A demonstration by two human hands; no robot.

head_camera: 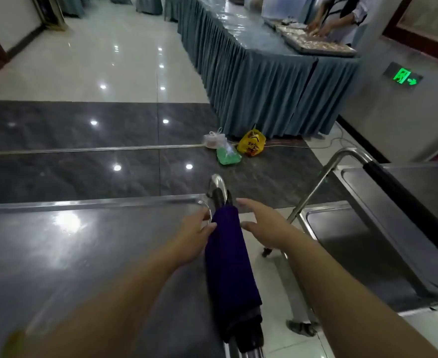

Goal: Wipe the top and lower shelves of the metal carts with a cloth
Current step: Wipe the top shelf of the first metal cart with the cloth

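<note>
Flat steel cart top point(83, 241), glossy hall — dark purple cloth point(228, 259) draped along the chrome handle bar point(216, 184), long axis pointing away. Left hand point(194, 235) touches its left flank, right hand point(264, 226) hovers beside — fingers apart, neither grips.

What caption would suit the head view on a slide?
Left hand touches the purple cloth draped over the cart handle; right hand hovers open beside it.
</note>
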